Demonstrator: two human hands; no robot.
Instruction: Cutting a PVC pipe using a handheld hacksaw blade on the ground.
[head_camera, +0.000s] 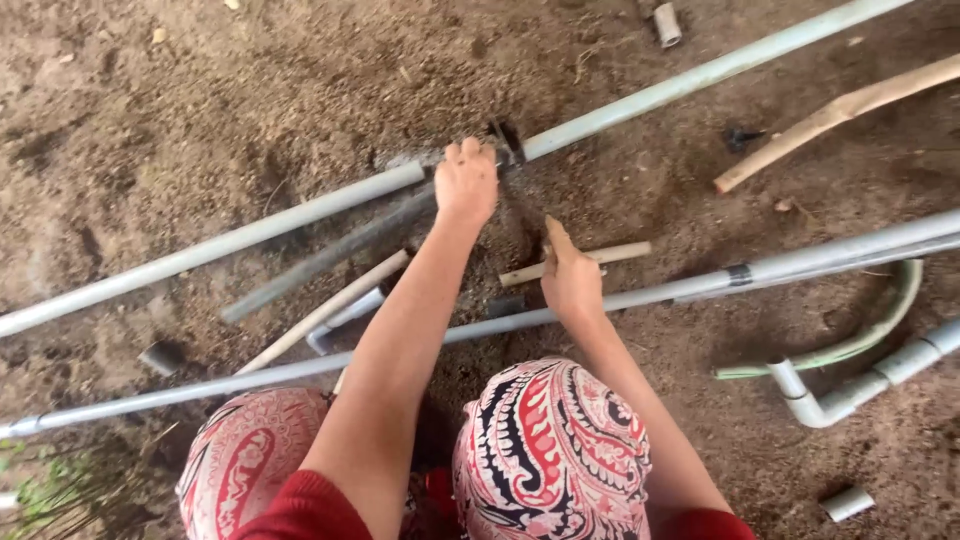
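My left hand (466, 182) reaches forward and is closed over a long pale grey pipe (700, 75) that runs diagonally across the dirt. A small dark fitting (506, 140) sits on the pipe just right of my fingers. Nearer to me, my right hand (571, 280) grips a short tan stick (620, 252) that lies flat on the ground. My knees, in red, black and white patterned cloth (550, 450), fill the bottom of the view.
A second long grey pipe (840, 255) with a dark tape band crosses under my right hand. A dark pipe (330, 255), a wooden stick (840, 110), a bent white pipe with elbow (850, 390), a greenish hose (880, 330) and short pipe offcuts lie on the soil.
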